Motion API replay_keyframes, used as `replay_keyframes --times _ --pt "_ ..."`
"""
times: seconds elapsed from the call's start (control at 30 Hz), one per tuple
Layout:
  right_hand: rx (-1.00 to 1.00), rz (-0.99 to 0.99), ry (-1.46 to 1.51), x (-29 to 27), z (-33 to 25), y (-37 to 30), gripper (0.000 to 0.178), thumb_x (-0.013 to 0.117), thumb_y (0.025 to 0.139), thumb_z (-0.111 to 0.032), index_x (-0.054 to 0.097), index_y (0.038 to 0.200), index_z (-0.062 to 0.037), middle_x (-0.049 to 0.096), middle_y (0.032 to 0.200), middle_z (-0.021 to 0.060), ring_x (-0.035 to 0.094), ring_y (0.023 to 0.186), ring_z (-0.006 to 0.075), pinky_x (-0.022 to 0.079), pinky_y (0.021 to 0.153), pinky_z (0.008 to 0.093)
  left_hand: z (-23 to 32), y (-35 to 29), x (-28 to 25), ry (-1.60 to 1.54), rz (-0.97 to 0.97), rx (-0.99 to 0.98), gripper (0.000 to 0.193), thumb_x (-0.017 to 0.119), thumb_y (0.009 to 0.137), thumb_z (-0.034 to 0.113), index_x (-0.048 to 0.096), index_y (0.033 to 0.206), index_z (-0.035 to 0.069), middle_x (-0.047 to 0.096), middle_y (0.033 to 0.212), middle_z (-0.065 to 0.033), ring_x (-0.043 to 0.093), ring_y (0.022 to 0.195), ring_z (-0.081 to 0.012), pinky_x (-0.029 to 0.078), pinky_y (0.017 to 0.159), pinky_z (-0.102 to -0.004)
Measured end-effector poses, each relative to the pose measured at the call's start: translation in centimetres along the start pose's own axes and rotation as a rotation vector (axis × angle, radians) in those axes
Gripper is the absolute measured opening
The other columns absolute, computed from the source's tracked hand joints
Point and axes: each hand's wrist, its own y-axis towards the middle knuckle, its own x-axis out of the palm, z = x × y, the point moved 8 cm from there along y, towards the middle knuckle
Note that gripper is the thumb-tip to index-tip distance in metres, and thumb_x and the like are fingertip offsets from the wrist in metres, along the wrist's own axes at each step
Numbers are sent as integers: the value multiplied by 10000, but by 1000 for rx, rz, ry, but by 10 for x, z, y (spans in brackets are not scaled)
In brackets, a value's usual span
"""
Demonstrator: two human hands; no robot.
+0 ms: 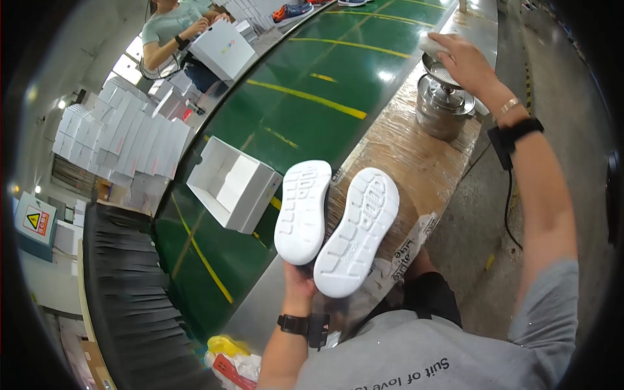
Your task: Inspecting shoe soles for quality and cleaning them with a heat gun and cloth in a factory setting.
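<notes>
Left hand [300, 281] grips two white rubber-soled shoes [335, 224] by the heels, soles up, toes pointing away. Right hand [463, 60] clasps a white pad [430, 44] over the steel pot [444, 104]; the open white cardboard box [234, 184] holds nothing.

The left hand [299, 281] is raised palm-up with fingers closed just below the pair of white rubber shoe soles [335, 224], while the right hand [465, 62] reaches far beyond them, arm extended and fingers curled.

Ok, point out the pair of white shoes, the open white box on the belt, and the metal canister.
pair of white shoes [354, 231], head view, on the sole of the right-hand shoe.
open white box [257, 195], head view, on its near side wall.
metal canister [442, 107], head view, on its steel body below the lid.
</notes>
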Motion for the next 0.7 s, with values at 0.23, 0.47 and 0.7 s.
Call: replay_keyframes --times 0.23,0.47,0.7 --pt "-481 -175 708 -3 -227 -181 359 536 813 -106 597 1167 -100 605 1164 105 595 1025 266 469 849 398 -7 5 9 -28 -9 -4 611 457 891 562 512 1290 103 573 1259 -94 575 1106 -270 470 958 -441" --pt "-405 -147 572 49 -235 -195 335 500 807 -130 604 1126 -147 560 1251 76 569 988 245 451 807 376 -1 -12 17 111 -30 -46 545 442 909 486 521 1277 92 592 1230 -90 588 1091 -257 495 925 -420" --pt "-32 -275 553 148 -136 -149 316 513 772 -34 625 1052 -127 602 1147 99 594 899 287 481 779 416 -23 0 28 108 52 -148 544 461 899 481 537 1257 79 600 1211 -103 602 1065 -268 508 908 -447"
